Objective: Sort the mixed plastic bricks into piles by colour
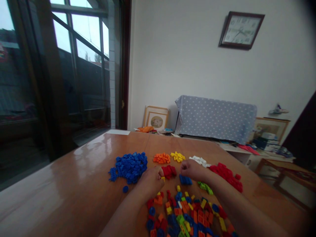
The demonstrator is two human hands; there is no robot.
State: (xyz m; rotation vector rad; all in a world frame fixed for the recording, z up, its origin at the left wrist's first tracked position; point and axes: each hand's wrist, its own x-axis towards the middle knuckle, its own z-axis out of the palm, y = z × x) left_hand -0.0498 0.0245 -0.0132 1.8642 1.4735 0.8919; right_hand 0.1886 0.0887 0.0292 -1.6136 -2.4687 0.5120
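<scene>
My left hand (153, 177) is closed over the table, between the big blue brick pile (132, 166) and a small red pile (169, 171); a yellow piece (163, 179) shows at its fingertips. My right hand (191, 168) is curled near the white pieces (199, 160), above some blue blocks (185, 179); whether it holds anything is hidden. Orange bricks (161, 158) and yellow bricks (177, 156) lie in small piles behind the hands. Green pieces (205, 187) sit below my right forearm. A mixed heap of coloured bricks (182, 217) spreads nearest to me.
A larger red pile (228, 176) lies to the right on the wooden table (74, 184). One round blue piece (125, 189) sits alone at the left. Beyond the table are a cloth-covered object (217, 117), picture frames and a wall clock (242, 30).
</scene>
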